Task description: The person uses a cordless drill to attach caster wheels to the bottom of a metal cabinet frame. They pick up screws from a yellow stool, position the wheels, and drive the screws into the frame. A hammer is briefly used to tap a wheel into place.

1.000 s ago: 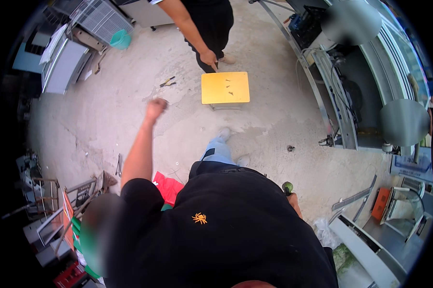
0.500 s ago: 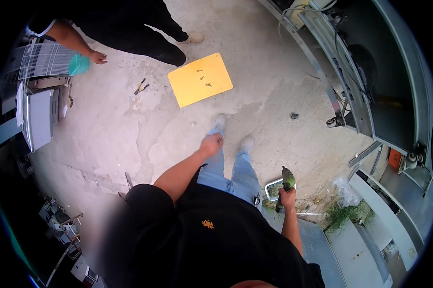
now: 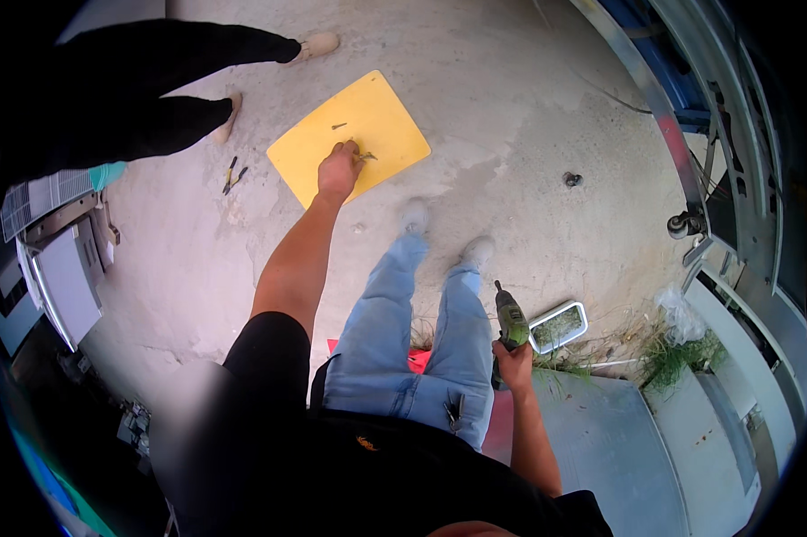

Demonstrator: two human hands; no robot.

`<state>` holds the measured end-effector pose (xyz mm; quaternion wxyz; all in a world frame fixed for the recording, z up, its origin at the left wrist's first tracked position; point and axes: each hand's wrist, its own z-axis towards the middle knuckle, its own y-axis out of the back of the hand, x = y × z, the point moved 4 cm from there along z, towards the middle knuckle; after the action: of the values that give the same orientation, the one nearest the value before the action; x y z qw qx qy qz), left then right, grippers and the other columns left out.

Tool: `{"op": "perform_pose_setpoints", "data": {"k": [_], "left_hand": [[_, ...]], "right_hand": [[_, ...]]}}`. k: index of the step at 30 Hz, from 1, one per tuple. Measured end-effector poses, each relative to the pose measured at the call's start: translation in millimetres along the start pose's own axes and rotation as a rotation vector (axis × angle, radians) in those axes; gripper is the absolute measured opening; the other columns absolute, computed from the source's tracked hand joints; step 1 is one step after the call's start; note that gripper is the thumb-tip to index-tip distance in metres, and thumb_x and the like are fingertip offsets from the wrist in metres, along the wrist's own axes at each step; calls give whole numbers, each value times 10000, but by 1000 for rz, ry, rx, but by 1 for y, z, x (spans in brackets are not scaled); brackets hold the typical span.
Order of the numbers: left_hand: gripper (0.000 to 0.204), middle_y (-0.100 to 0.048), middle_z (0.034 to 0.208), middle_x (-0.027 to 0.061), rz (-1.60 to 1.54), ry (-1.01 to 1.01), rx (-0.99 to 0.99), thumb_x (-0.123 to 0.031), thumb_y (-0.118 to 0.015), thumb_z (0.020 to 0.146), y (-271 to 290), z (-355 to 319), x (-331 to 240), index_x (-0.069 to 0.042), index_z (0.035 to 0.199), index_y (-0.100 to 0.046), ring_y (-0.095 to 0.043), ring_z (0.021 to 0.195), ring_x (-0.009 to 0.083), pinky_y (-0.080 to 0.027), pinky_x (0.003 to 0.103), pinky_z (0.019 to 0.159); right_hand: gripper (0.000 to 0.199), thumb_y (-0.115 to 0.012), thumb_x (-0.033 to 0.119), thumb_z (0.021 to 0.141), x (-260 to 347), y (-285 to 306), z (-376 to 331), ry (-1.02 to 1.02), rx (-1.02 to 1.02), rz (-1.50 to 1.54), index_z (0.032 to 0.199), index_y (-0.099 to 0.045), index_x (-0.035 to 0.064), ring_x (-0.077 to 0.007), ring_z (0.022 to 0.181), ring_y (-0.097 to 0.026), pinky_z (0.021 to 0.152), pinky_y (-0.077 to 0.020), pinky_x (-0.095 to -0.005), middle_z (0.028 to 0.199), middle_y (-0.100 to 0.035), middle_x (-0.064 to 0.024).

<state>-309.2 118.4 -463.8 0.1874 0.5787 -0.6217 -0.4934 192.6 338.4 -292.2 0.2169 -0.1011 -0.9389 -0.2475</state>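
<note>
Nearest, below the dark shirt (image 3: 421,483), blue jeans (image 3: 376,340) are seen, with a keyring-like metal item (image 3: 455,412) hung at the waist. By the right thigh, a green power drill (image 3: 511,318) is grasped in the right hand (image 3: 513,364), its handle wrapped by the fingers and its nose pointed away from the body. Just beyond the drill, to its right, a white-rimmed rectangular frame (image 3: 558,327) is seen on the ground. Farther right, a crumpled clear plastic bag (image 3: 681,313) and green grass (image 3: 685,365) are bordered by metal panels (image 3: 596,447). Between the legs, something red (image 3: 418,360) is partly shown.

Farther forward, the left arm is stretched out over a yellow board (image 3: 394,134). The left hand (image 3: 338,172) is lowered to its surface with fingers bunched beside small dark pieces (image 3: 367,157); whether one is pinched cannot be told. Another small piece (image 3: 339,126) is left lying on the board, beyond the hand.

Left of the board, pliers with yellow-and-black handles (image 3: 233,176) are laid on the concrete floor (image 3: 188,259). Farthest, a co-worker's dark trousers (image 3: 179,54) and tan shoes (image 3: 315,46) are seen beside the board's far left edge.
</note>
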Motion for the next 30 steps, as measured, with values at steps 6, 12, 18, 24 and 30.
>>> {"op": "perform_pose_setpoints", "data": {"k": [6,12,18,24,30], "left_hand": [[321,-683,1162,124,-24,-169,-12,-175,-765,917,-10,-5,5,-100,1197,-627,-704,993,345,-569,480,862],[194,-747,962,171,-70,-86,-37,-136,-742,919,-8,-11,11,-31,1072,-684,-736,907,347,-570,454,808],[244,-706,933,264,-111,-258,437,-266,-590,979,-73,-173,-29,-38,970,-676,-678,920,488,-538,554,796],[278,-732,933,202,138,-687,1187,-324,-643,925,-63,-377,-125,-47,941,-656,-704,905,430,-543,541,795],[322,-727,955,228,306,-564,1310,-346,-608,962,-27,-397,-158,-30,967,-669,-695,953,445,-541,526,830]], "right_hand": [[171,-758,125,869,3,-3,-9,-30,-72,56,920,-698,-26,-138,708,-618,676,-510,-342,756,-681,-54],[214,-728,153,873,31,14,-7,-31,-121,233,949,-683,-41,-187,700,-636,671,-519,-378,752,-678,-113],[131,-749,110,902,19,21,-5,-17,-184,634,983,-724,10,-125,751,-644,694,-522,-324,809,-704,-28],[193,-733,52,929,30,69,-12,144,-350,750,1118,-715,18,-111,862,-674,761,-542,-304,968,-737,-31],[256,-715,17,936,40,143,0,308,-437,838,1190,-700,41,-108,957,-670,820,-543,-300,1049,-722,-13]]}}
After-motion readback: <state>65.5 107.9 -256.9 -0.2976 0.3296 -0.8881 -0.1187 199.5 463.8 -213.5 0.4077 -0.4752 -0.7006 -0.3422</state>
